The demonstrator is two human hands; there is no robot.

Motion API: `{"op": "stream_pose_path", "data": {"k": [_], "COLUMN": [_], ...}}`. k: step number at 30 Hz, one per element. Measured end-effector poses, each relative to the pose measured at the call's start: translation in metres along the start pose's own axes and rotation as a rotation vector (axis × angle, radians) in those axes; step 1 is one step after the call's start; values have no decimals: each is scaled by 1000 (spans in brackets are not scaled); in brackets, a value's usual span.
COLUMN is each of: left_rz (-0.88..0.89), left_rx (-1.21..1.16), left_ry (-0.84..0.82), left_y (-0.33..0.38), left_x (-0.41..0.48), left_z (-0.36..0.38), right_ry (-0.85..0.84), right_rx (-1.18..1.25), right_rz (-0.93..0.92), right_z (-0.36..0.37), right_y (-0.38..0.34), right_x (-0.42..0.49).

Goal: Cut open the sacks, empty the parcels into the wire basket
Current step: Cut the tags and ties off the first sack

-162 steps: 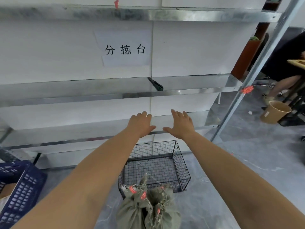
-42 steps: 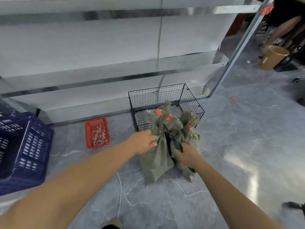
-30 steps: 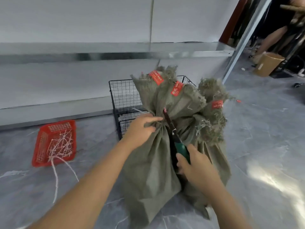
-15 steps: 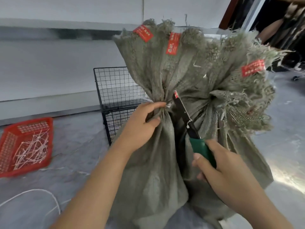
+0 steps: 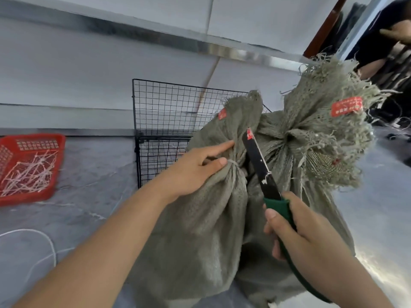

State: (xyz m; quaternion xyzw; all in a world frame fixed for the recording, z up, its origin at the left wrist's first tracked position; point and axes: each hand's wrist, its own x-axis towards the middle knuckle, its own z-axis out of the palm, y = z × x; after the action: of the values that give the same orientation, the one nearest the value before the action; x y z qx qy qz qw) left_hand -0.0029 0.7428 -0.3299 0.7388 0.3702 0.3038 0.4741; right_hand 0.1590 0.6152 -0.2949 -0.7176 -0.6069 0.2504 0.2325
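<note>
Two grey-green woven sacks stand on the floor in front of me, each tied at the neck and carrying red tags. My left hand pinches the tied neck of the near sack, thumb by the white cord, forefinger stretched along the cloth. My right hand grips the green handle of a black-bladed knife; its blade points up, right beside that neck. The second sack, with a frayed top, leans behind on the right. The black wire basket stands just behind the sacks.
A red plastic tray full of cut white cords lies on the floor at left, with a loose white cord nearer me. Metal shelving runs along the wall behind. Another person is partly in view at the top right.
The view has tilted and closed in on the sacks. My left hand has loosened its hold on the near sack's neck, forefinger now stretched out. The knife blade stays next to the cord.
</note>
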Motion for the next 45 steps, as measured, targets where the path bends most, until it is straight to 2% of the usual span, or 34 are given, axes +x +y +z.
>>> {"op": "stream_pose_path", "data": {"k": [5,8,11,16,22,32,45], "left_rz": [0,33,28,68,12,77,100], "left_rx": [-76,-97,-123,-162,-125,93,188], "left_ry": [-169,-210,-133,178,333,350,376], "left_y": [7,9,8,3,-1,-2,1], "left_x": [-5,-7,-8,-7,-8,-11,-18], "left_z": [6,9,13,18,17,14,13], "right_ry": [3,-7,-6,7,-35,-43,-96], "right_rx": [-106,-160,-216,-277,-373,-390,-462], "right_rz": [-34,-35,-43,-71,-102,-114,-80], "right_z": [-13,-18,-21,-25,-21,-17,-17], "right_y": [-3,-4,-4,-4,-10,-14,-23], "right_x": [-8,-11,-14,-19,-22,-21,-25]}}
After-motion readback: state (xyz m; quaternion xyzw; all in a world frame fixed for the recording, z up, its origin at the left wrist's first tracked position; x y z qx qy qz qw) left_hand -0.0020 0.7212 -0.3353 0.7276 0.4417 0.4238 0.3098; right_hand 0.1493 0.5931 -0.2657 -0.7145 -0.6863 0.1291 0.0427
